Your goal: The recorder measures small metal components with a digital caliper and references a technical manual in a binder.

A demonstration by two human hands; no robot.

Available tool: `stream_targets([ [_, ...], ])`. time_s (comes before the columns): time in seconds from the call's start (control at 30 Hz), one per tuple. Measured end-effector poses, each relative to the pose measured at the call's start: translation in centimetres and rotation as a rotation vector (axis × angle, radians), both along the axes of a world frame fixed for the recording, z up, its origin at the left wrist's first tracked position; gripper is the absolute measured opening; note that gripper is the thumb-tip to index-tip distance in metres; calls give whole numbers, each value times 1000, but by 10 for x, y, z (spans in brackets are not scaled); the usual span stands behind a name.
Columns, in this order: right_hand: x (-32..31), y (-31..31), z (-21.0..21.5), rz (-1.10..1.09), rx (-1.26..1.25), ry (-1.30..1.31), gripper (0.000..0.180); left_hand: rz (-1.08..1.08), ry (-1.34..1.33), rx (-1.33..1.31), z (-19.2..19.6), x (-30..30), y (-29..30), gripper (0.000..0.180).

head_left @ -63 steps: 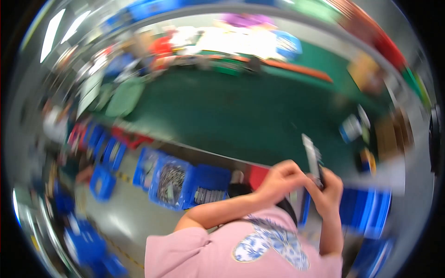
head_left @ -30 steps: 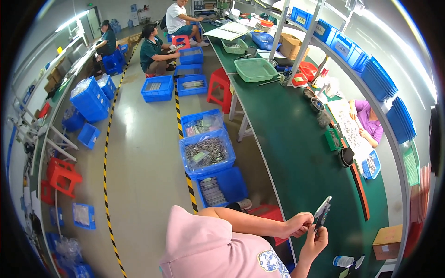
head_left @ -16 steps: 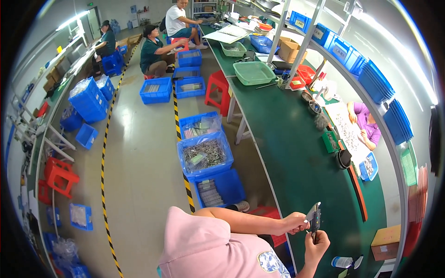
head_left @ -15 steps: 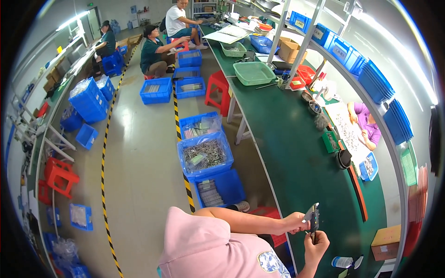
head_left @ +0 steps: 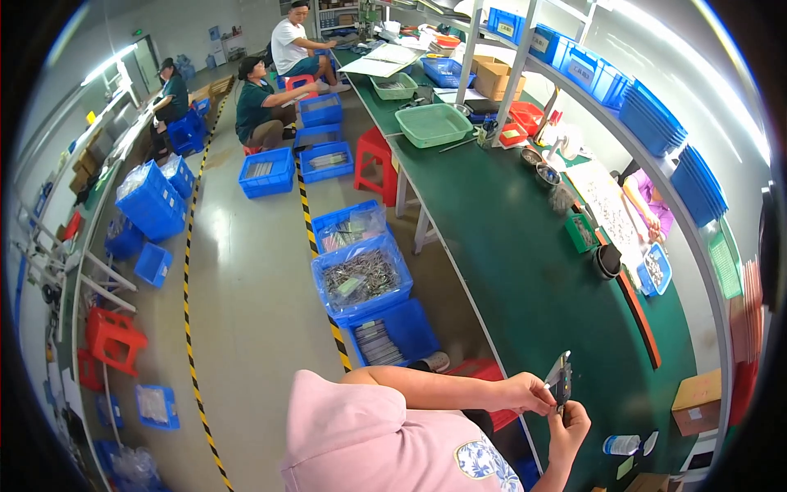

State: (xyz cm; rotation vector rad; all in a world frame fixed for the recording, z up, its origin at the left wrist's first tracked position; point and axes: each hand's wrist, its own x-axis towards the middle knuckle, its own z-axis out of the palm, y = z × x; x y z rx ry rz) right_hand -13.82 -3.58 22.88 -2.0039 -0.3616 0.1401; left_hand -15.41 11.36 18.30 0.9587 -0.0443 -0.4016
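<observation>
My left hand (head_left: 533,394) and my right hand (head_left: 570,425) meet over the near edge of the green bench (head_left: 533,295). Between them stands a dark digital caliper (head_left: 565,385) with a pale metal jaw at its top. My right hand is closed round its lower end. Beside the jaw my left fingers are pinched together; what they hold, if anything, is too small to make out. My pink hooded top (head_left: 352,426) fills the lower middle. Right of my hands lie a clear bottle (head_left: 621,445) and a cardboard box (head_left: 697,402).
Blue bins of metal parts (head_left: 361,279) stand on the floor left of the bench. A red stool (head_left: 375,166) is farther off. A green basket (head_left: 434,125), a black cup (head_left: 607,261) and a brown strip (head_left: 638,316) lie on the bench. Co-workers sit beyond and across it.
My left fingers have shifted from the caliper's upper part to lower beside it, and now pinch closer to my right hand. The whole view has turned slightly. The purple-sleeved co-worker is more hidden behind the shelf.
</observation>
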Motion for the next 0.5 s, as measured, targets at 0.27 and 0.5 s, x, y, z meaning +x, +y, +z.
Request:
stream_targets([
  [0.27, -2, 5, 34, -187, 11, -170, 12, 70, 306, -247, 15, 2, 12, 15],
  [0.5, -13, -20, 74, -404, -381, -595, 22, -65, 312, -317, 42, 11, 32, 7],
])
